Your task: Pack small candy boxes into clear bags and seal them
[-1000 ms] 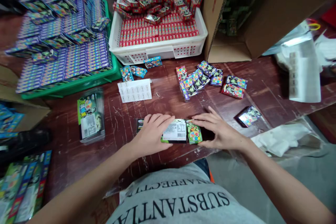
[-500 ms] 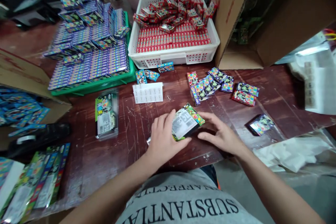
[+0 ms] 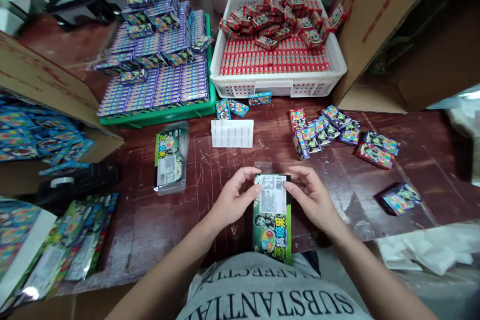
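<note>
Between my two hands is a green and black printed candy package (image 3: 270, 230) with a white barcode label, its far end turned up toward me. My left hand (image 3: 240, 194) pinches the far left corner, thumb on top. The far right corner is pinched by my right hand (image 3: 310, 195), its thumb beside the label. A strip of clear plastic shows just past the far edge. A similar package (image 3: 170, 157) in clear plastic lies to the left. Beyond my hands lies a white sheet of round stickers (image 3: 232, 133).
Small purple boxes (image 3: 324, 127) and a red-purple pair (image 3: 378, 149) lie to the right. Behind stand a white basket (image 3: 275, 85) of red boxes and a green tray (image 3: 157, 117) of purple boxes. Cardboard cartons (image 3: 375, 60) flank both sides; printed packages (image 3: 56, 250) lie near left.
The package has turned so its label end points away from me, and it has come nearer my body. My right hand now grips it too. The whole view has shifted rightward.
</note>
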`<state>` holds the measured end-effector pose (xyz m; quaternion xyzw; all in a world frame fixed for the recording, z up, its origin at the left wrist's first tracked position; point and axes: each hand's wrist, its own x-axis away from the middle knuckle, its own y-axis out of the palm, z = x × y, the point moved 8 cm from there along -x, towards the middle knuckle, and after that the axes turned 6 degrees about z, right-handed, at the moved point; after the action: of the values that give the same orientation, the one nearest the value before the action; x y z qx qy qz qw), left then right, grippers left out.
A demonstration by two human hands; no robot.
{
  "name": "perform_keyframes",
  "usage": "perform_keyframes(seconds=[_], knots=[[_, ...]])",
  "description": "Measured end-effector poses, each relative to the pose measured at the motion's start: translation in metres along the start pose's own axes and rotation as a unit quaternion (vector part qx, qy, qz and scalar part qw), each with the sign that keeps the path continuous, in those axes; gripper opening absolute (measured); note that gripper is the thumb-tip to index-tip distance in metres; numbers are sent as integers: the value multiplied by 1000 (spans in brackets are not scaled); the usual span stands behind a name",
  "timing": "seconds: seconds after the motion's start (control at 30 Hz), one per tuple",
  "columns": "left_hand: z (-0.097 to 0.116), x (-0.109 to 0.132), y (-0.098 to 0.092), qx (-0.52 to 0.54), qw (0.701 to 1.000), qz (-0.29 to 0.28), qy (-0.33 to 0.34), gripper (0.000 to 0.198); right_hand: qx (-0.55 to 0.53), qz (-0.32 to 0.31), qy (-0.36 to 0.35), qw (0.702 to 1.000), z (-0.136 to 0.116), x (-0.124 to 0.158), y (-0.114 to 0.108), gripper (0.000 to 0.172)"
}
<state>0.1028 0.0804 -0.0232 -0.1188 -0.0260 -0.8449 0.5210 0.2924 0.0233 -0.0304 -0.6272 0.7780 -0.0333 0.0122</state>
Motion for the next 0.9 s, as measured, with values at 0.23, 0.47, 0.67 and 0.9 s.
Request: perform_keyframes(seconds=[0.23,0.47,0.67,0.9], knots=[[11,-12,-11,23,998,55,8,18,27,-16,11,999,-13,-10,5,20],[22,-17,-11,20,1000,21,-12,32,36,-17,-35,999,-27,-16,1,32],[31,-23,-10,-44,999,-5,-11,18,72,-69,6,995,-35,-27,1,13],[32,-39,-13,-63,998,-5,-28,13,17,-53,156,986,-22,-43,9,24]])
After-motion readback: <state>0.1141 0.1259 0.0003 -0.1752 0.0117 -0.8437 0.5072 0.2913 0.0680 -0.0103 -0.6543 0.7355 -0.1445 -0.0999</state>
